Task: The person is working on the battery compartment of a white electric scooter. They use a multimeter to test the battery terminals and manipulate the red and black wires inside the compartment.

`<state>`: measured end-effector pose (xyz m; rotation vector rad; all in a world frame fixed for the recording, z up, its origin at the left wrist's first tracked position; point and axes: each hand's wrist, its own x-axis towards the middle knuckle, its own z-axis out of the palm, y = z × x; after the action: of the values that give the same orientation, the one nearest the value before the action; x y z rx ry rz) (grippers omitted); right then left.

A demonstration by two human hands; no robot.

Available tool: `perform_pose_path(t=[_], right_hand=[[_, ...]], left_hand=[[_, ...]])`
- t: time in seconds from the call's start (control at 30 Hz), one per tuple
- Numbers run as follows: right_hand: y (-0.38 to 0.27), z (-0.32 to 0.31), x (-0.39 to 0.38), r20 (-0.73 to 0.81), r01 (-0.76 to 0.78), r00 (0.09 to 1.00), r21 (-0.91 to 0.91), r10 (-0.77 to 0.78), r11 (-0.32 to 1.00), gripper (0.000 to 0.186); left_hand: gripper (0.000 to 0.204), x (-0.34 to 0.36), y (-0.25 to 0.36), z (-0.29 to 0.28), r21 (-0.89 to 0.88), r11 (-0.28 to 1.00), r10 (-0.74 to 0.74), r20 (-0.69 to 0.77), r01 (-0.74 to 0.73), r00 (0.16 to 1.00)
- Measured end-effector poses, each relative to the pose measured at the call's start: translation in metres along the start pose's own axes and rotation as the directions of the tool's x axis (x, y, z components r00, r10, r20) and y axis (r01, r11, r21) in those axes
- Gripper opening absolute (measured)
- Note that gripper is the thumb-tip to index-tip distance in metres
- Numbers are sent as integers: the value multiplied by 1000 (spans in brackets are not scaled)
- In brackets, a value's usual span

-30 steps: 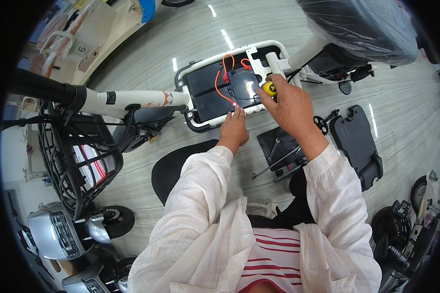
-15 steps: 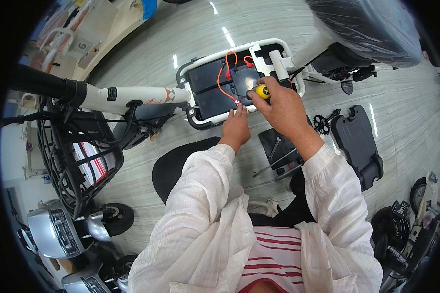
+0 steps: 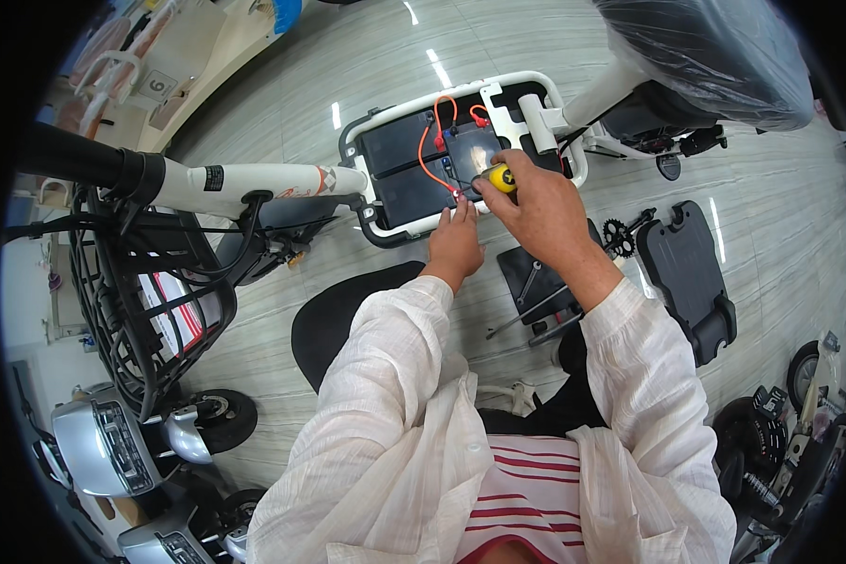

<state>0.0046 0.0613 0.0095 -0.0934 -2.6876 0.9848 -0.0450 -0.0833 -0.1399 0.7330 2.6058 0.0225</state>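
In an open white-framed battery tray on a bike, black batteries are linked by red cables. My left hand reaches to the tray's near side, its fingertips closed at a red cable's end terminal. My right hand grips a yellow-handled screwdriver, angled left toward that terminal; the tip is too small to make out clearly. A white frame tube runs left from the tray, and a white post stands at its right.
A plastic-wrapped seat is upper right. Below the tray lie a dark mat with tools, a crankset and a black cover. A wire basket is left, silver scooters lower left, bike parts lower right, a bench upper left.
My right hand has moved left with the screwdriver, its handle now closer to the terminal by my left fingertips. My left hand has shifted slightly up and right along with the view of the tray.
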Motion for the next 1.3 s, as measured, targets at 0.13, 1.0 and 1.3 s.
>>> perform_pose_path(t=[0.13,1.0,1.3], right_hand=[[-1,1,0,2,-6,1000,-13,6,1000,40],[-6,11,11,100,121,985,162,-139,979,47],[15,39,2,122,2,992,131,-18,991,41]], left_hand=[[86,1,-1,3,6,1000,7,-10,-7,1000],[43,-12,-28,-115,-980,-2,-455,-179,-201,873],[49,-71,7,-165,134,935,348,-511,-328,786]])
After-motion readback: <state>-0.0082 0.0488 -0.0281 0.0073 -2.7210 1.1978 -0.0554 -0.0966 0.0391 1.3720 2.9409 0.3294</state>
